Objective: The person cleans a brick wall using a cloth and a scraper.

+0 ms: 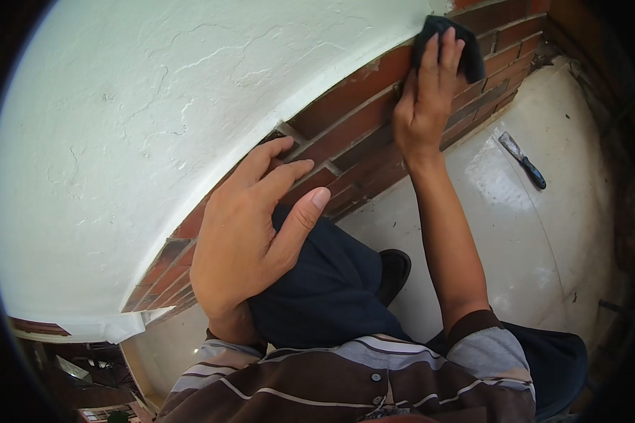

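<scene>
My right hand [425, 99] presses a dark cloth [466, 42] flat against the red brick wall [353, 134], high up near the edge of the white plaster [155, 127]. My left hand [250, 225] is empty, fingers spread, with its fingertips resting on the bricks just below the plaster edge. My left wrist sits over my bent knee in dark trousers [324, 289].
A putty knife [522, 161] with a dark handle lies on the pale floor [536, 233] to the right, close to the wall's base. My dark shoe [395, 271] rests on the floor by the bricks. The wall curves away to the upper right corner.
</scene>
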A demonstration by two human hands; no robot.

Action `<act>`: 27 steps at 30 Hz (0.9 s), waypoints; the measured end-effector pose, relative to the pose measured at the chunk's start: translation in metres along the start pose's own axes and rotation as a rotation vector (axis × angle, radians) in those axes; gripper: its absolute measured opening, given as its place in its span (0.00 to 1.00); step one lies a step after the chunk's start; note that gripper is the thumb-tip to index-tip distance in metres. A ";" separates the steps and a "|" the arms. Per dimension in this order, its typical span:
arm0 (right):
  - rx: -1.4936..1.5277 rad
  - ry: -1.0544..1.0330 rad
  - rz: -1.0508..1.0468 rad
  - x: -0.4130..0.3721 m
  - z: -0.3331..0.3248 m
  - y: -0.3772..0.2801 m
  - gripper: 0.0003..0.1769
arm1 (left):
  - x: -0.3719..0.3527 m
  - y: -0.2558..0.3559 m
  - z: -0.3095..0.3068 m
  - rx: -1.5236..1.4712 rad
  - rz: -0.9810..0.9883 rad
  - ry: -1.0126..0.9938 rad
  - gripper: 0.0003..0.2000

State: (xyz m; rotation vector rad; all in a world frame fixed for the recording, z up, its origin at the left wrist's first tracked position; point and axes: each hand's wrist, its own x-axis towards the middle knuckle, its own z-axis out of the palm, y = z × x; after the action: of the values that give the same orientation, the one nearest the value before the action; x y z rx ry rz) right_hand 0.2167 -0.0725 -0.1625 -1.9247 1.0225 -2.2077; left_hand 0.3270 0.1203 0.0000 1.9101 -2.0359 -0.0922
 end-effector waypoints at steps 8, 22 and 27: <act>0.136 -0.290 -0.199 -0.055 0.009 -0.072 0.29 | 0.014 0.009 0.003 0.001 -0.027 0.014 0.18; 0.186 -0.232 -0.195 -0.057 0.012 -0.061 0.28 | 0.017 0.023 0.012 -0.412 -0.279 0.237 0.16; 0.032 -0.056 -0.161 -0.014 -0.001 0.005 0.31 | 0.011 0.018 0.013 -0.300 -0.203 0.267 0.14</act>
State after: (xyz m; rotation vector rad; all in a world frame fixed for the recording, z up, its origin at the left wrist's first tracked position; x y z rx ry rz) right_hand 0.2166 -0.0696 -0.1768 -2.1109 0.8471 -2.2205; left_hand 0.3059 0.1090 -0.0055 1.8226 -1.5569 -0.1718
